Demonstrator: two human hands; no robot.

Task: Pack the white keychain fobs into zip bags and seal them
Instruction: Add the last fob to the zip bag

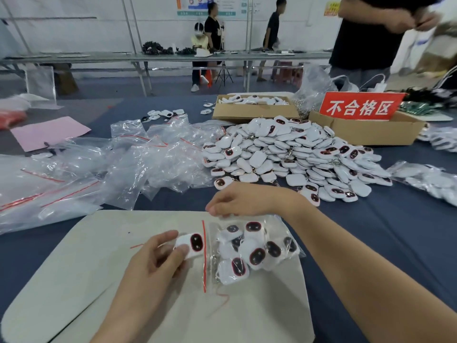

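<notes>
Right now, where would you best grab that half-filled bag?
By the flat, empty plastic beside the red zip strip, coming from the far edge, as the right hand pinches it. The bag lies flat with its mouth leftward; the fobs bulk up the rest, so probably nothing thin to pinch there.

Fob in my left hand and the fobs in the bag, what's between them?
Just the red zip strip of the bag, seen in the head view; the fob sits right beside it.
</notes>
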